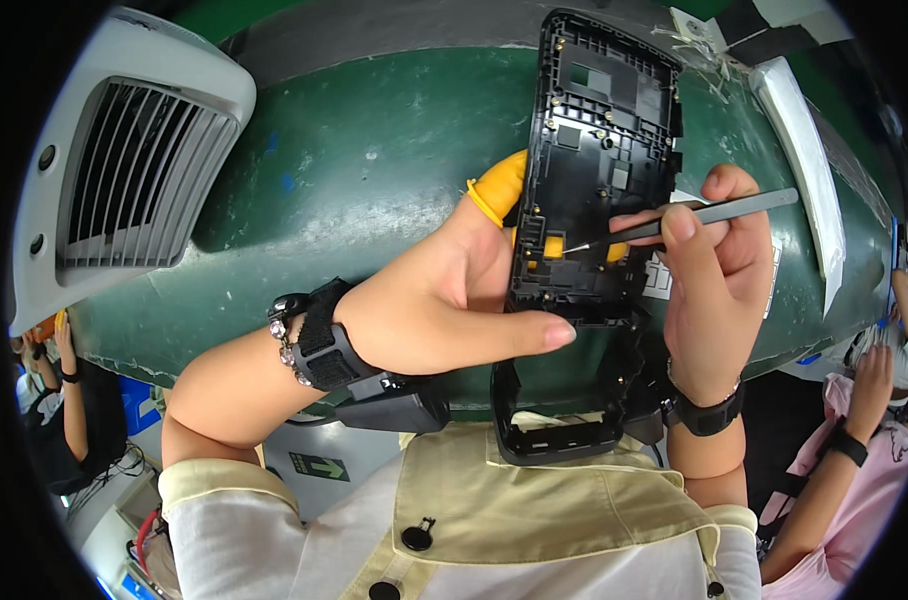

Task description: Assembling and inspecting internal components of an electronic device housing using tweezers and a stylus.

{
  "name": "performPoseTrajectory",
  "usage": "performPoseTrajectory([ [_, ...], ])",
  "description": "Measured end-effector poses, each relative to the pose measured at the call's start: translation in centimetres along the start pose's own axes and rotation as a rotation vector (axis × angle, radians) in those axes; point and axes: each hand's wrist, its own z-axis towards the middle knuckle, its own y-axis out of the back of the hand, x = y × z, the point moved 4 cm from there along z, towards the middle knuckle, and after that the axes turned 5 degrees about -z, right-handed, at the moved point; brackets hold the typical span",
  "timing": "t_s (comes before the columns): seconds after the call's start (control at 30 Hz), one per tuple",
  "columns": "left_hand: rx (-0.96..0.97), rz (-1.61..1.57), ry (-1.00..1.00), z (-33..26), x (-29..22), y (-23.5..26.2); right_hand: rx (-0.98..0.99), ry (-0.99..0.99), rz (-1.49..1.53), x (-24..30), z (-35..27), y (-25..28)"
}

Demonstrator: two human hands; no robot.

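Observation:
A long black plastic housing (592, 150), with ribs, brass-coloured inserts and square cut-outs, is held up over the table. My left hand (439, 290) grips it from the left and behind, thumb along its lower edge; a yellow finger cot (501, 187) covers one finger. More yellow shows through the cut-outs. My right hand (719, 270) pinches grey metal tweezers (739, 207), their fine tip over the housing near a lower cut-out. Whether the tip holds anything is too small to tell. An open black frame part (564, 440) extends below the housing toward my chest.
A white machine with a slatted grille (134, 170) stands on the green tabletop (374, 130) at left. A long white wrapped strip (804, 170) lies at the right. White scraps (699, 35) sit at the back. Other people's arms (824, 480) show at both sides.

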Motion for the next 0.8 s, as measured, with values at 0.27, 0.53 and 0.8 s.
performPoseTrajectory([
  [0.27,0.097,0.074,-0.050,-0.28,0.47,-0.07,-0.099,0.025,-0.121,0.04,-0.22,-0.16],
  [0.53,0.100,0.060,-0.050,-0.30,0.47,-0.23,-0.028,0.137,-0.292,-0.09,-0.67,0.39],
  [0.8,0.077,0.099,-0.053,-0.42,0.56,-0.04,-0.053,0.158,-0.302,-0.01,-0.62,0.02],
])
